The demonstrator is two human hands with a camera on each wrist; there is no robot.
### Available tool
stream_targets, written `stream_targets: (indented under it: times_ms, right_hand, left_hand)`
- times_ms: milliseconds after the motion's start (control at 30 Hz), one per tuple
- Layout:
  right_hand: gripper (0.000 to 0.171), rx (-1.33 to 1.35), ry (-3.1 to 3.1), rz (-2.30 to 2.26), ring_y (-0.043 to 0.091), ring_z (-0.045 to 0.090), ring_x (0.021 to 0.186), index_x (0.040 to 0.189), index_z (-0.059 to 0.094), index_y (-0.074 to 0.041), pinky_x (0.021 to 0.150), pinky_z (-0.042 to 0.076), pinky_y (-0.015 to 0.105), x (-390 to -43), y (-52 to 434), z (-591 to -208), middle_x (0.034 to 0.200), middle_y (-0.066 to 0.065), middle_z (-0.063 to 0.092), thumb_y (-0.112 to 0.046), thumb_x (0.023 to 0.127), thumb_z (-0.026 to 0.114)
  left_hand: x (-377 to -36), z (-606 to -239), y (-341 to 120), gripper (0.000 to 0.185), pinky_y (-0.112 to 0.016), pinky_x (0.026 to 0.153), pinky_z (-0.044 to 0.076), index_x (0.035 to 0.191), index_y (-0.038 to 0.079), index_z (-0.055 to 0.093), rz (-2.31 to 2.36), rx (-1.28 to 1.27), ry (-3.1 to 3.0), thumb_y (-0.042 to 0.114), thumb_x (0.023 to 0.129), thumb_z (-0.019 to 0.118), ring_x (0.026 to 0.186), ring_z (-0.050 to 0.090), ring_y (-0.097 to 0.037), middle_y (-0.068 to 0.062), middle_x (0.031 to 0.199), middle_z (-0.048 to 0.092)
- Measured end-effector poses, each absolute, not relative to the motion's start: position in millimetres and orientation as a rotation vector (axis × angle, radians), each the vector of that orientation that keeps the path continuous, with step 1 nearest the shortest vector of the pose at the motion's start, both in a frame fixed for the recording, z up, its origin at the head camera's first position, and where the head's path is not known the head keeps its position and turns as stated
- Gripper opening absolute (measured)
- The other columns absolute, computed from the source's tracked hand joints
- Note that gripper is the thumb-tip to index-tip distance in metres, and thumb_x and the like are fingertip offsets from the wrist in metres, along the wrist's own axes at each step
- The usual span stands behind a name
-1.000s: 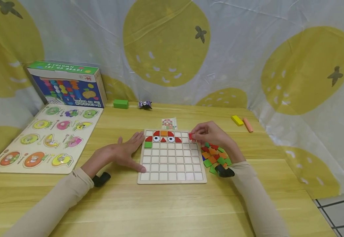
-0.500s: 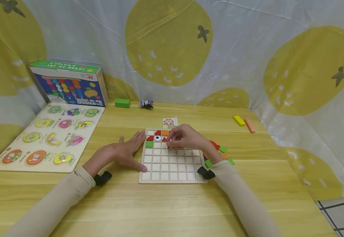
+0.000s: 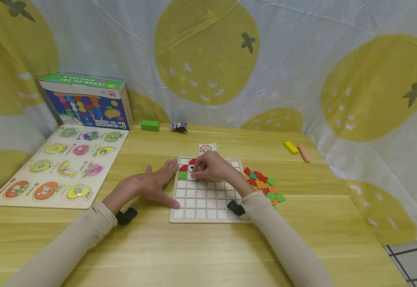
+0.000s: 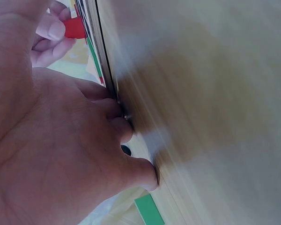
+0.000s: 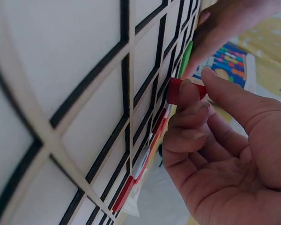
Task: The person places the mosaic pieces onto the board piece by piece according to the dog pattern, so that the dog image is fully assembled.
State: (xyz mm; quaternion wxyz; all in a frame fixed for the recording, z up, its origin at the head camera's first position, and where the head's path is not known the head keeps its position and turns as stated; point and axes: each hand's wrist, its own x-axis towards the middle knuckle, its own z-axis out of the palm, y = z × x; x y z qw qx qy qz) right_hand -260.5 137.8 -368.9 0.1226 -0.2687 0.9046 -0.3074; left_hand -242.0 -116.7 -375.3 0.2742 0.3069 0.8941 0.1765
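A wooden grid board (image 3: 208,199) lies on the table with red, orange and eye tiles along its top rows and a green tile (image 3: 182,175) at the left. My left hand (image 3: 156,181) lies flat on the table, fingers straight against the board's left edge (image 4: 100,47). My right hand (image 3: 198,171) hovers over the board's upper left and pinches a small red piece (image 5: 178,91) between thumb and forefinger, just beside the green tile (image 5: 186,58). In the left wrist view the red piece (image 4: 75,28) shows past my left hand (image 4: 51,140).
A pile of loose coloured pieces (image 3: 263,185) lies right of the board. A pattern card (image 3: 206,148) sits behind it. A fruit puzzle (image 3: 61,165) and a toy box (image 3: 86,103) are at the left. A green block (image 3: 149,125), yellow block (image 3: 289,146) and orange stick (image 3: 303,152) lie farther back.
My right hand carried the red piece leftward from the board's right edge to its upper left, uncovering the loose pile. My left hand stayed against the board's left edge.
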Motion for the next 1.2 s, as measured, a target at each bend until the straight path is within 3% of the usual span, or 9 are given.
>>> stream_targets:
  times_ms: [133,367,567,800,1000,1200]
  right_hand:
    - [0.013,-0.819,2.673,-0.876,0.006,0.059,0.064,0.089,0.08,-0.007,0.063,0.048,0.021,-263.2,132.4,-371.9,0.072,-0.003,0.072,-0.018,0.095,0.086]
    - [0.018,-0.87,2.676,-0.878,0.004,0.057,0.059,0.084,0.08,-0.007,0.059,0.045,0.019,-264.4,125.4,-373.7,0.07,-0.003,0.072,-0.019,0.093,0.088]
    - [0.011,-0.838,2.649,-0.89,0.006,0.061,0.066,0.092,0.082,-0.007,0.064,0.048,0.021,-260.6,132.8,-369.3,0.075,-0.002,0.074,-0.017,0.095,0.086]
    - [0.005,-0.74,2.658,-0.902,0.009,0.063,0.071,0.097,0.083,-0.006,0.067,0.052,0.022,-259.9,143.1,-370.9,0.081,0.0,0.075,-0.008,0.093,0.086]
    - [0.01,-0.782,2.636,-0.921,0.009,0.066,0.074,0.1,0.084,-0.002,0.07,0.056,0.021,-261.5,141.0,-372.7,0.086,0.003,0.078,-0.003,0.091,0.087]
    - [0.01,-0.778,2.638,-0.915,0.011,0.063,0.073,0.101,0.084,-0.003,0.069,0.054,0.021,-261.8,138.2,-373.0,0.084,0.002,0.077,-0.003,0.091,0.087]
  left_hand:
    - [-242.4,-374.8,-116.5,0.137,-0.082,0.119,-0.011,0.172,0.0,0.002,0.472,0.824,2.399,0.07,0.085,0.082,0.166,-0.011,-0.04,-0.019,0.18,-0.013]
    - [-248.6,-386.3,-119.8,0.145,-0.085,0.115,-0.013,0.173,0.002,0.003,0.515,0.841,2.398,0.08,0.077,0.081,0.166,-0.011,-0.04,-0.017,0.18,-0.013]
    - [-243.8,-376.7,-118.0,0.142,-0.083,0.118,-0.012,0.172,0.001,0.002,0.497,0.837,2.395,0.076,0.081,0.081,0.166,-0.011,-0.041,-0.018,0.18,-0.013]
    - [-259.8,-407.0,-123.3,0.148,-0.082,0.12,-0.011,0.174,0.01,0.001,0.472,0.838,2.434,0.085,0.074,0.079,0.167,-0.013,-0.032,-0.008,0.181,-0.016]
    - [-258.6,-404.5,-124.4,0.146,-0.087,0.114,-0.012,0.173,0.004,0.003,0.524,0.88,2.414,0.081,0.076,0.081,0.166,-0.011,-0.04,-0.016,0.18,-0.014]
    - [-256.1,-401.1,-122.4,0.148,-0.085,0.116,-0.013,0.173,0.005,0.003,0.504,0.861,2.42,0.083,0.074,0.081,0.167,-0.01,-0.038,-0.014,0.181,-0.013]
